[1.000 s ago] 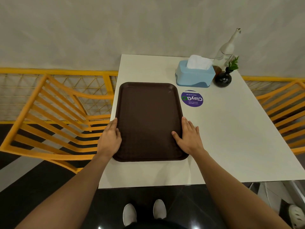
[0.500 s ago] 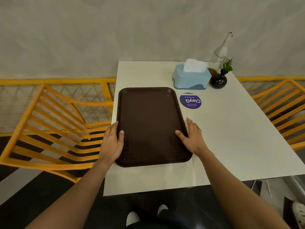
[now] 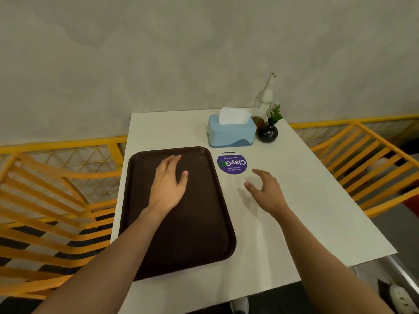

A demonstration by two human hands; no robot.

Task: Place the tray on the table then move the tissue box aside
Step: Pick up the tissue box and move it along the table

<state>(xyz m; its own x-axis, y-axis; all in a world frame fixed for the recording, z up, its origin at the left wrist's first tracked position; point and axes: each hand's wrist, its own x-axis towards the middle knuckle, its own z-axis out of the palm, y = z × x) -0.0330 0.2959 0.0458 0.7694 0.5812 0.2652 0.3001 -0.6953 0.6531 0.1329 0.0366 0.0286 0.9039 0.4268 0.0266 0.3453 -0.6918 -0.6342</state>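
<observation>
Brown and flat on the white table (image 3: 317, 200), the tray (image 3: 199, 234) lies at the left side, so the step in hand looks to be the tissue box (image 3: 231, 134), which stands at about one o'clock from the tray's far corner, just beside a dark vase (image 3: 268, 133). Left hand (image 3: 169, 185) rests spread and empty over the tray, while the right hand (image 3: 266, 192) hovers unclenched at five o'clock of the box. Gripping the box by its sides, below the loose tissue, and sliding it clear of the vase and bottle (image 3: 263, 103) would suit best.
</observation>
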